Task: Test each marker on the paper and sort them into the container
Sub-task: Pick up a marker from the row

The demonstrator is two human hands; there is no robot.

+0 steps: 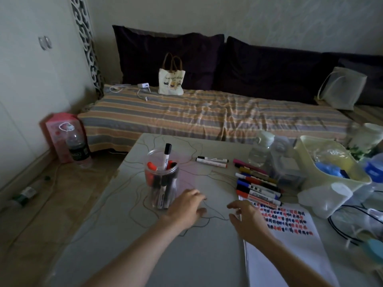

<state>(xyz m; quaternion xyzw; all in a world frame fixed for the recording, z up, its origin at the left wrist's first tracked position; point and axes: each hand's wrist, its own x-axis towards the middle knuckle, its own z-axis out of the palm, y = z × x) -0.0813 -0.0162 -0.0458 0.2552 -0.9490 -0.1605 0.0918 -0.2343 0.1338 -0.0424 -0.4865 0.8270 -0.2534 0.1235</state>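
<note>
On the worktop [116, 251], both hands were empty with loosely spread fingers; the left hand [186, 206] hovered just beside the clear plastic container [162, 183] already holding several markers, the right hand [247, 220] lay at the edge of the paper [290, 251] covered in red, blue and black test strokes. This looked like a pause between markers; the next move called for reaching right to the untested markers [258, 186] beside the paper's far end and picking one.

Paper [290, 251] bottom cut by frame edge, its upper-left corner hidden under right hand [247, 221]. Marker caps inside container [162, 181] partly hidden. Bag [171, 80] print unreadable. Right-edge tabletop [207, 255] clutter blurred.
</note>
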